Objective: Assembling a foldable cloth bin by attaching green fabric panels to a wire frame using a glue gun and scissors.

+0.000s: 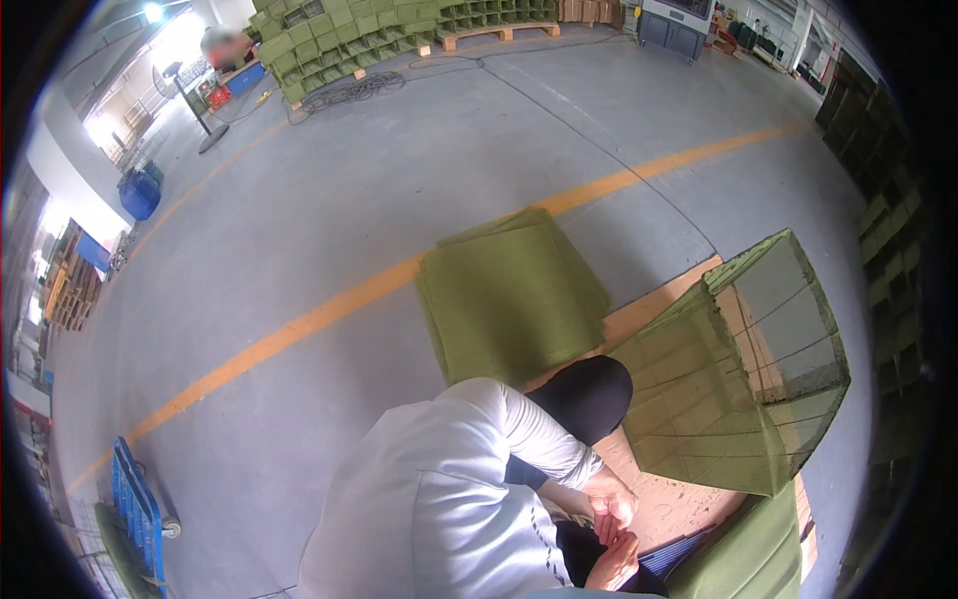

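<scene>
At the right edge of the brown board [654, 496], one mesh box [689, 399] looks already opened, stacked sheets [509, 295] lie flat, and left hand [612, 498] and right hand [613, 566] curl their fingers, gripping what I cannot tell.

Two hands [611, 496]; one blue trolley [137, 509]; one standing fan [191, 105]

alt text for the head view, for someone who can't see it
Left hand and right hand close together, near a see-through green mesh piece; green sheets lie stacked on a grey floor crossed by an orange line.
</scene>
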Tool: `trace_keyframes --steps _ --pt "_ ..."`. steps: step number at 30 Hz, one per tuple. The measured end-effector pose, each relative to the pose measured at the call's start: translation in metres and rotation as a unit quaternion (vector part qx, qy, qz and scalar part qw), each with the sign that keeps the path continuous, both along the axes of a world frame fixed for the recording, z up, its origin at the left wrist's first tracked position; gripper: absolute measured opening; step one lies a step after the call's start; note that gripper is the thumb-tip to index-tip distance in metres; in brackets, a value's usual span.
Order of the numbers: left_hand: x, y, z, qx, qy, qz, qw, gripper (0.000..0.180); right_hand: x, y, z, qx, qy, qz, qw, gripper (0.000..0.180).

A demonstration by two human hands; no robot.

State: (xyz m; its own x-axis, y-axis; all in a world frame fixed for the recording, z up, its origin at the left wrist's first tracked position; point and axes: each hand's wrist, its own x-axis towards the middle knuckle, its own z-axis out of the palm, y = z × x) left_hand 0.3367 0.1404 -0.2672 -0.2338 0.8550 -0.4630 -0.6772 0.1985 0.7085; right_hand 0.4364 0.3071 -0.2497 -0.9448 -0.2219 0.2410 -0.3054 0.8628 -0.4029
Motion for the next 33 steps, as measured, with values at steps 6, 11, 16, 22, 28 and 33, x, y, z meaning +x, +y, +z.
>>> trace_keyframes --steps 6,11,16,22,28,33 --pt "0.0 0.001 -0.011 0.002 0.039 -0.043 0.998 0.036 0.002 -0.001 -0.003 -0.034 -0.062 -0.008 0.997 0.007" --pt "-0.007 -0.008 0.009 0.048 0.138 0.033 0.989 0.019 -0.013 0.025 -0.021 -0.036 -0.026 -0.101 0.994 0.022" --pt "-0.045 -0.031 0.043 0.062 0.335 0.139 0.93 0.011 -0.037 0.044 0.004 -0.157 -0.019 -0.111 0.981 0.03" --pt "-0.048 -0.027 0.057 0.044 0.374 0.178 0.909 0.007 -0.047 -0.004 0.057 -0.16 0.079 -0.065 0.982 0.021" --pt "-0.034 -0.013 0.05 0.076 0.271 0.192 0.94 0.016 -0.05 -0.026 0.064 -0.058 0.087 -0.029 0.994 0.017" --pt "-0.03 -0.005 0.044 0.071 0.255 0.212 0.941 0.016 -0.046 -0.016 0.054 -0.003 0.09 -0.041 0.995 0.014"
